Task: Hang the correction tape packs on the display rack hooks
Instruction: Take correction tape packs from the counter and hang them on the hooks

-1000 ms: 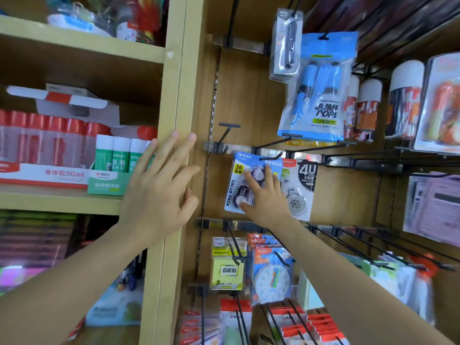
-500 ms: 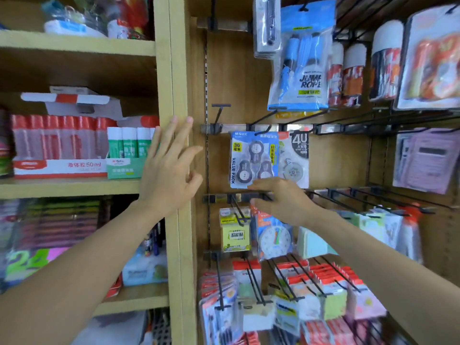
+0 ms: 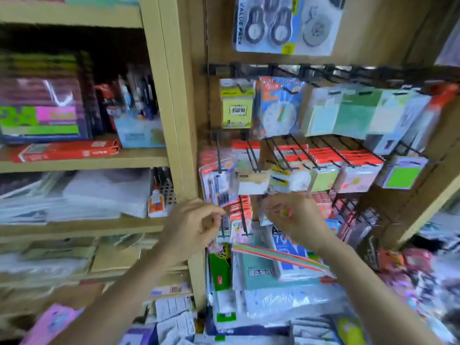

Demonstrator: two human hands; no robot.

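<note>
This is a stationery shop. Wooden shelves point(image 3: 82, 162) carry flat boxes point(image 3: 67, 151) and a glue bottle point(image 3: 156, 202), and black hooks point(image 3: 302, 151) on the back wall hold sealed correction tape packs point(image 3: 281, 23) and sticky notes point(image 3: 237, 105).

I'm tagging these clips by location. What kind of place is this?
Most likely a stationery shop: correction tape packs and sticky-note packs hang on display rack hooks, and a glue bottle stands on a wooden shelf.

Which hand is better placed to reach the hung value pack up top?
Right, probably. The right hand sits almost straight below the value pack; the left hand is off by the wooden post. Blur hides what either holds.
</note>
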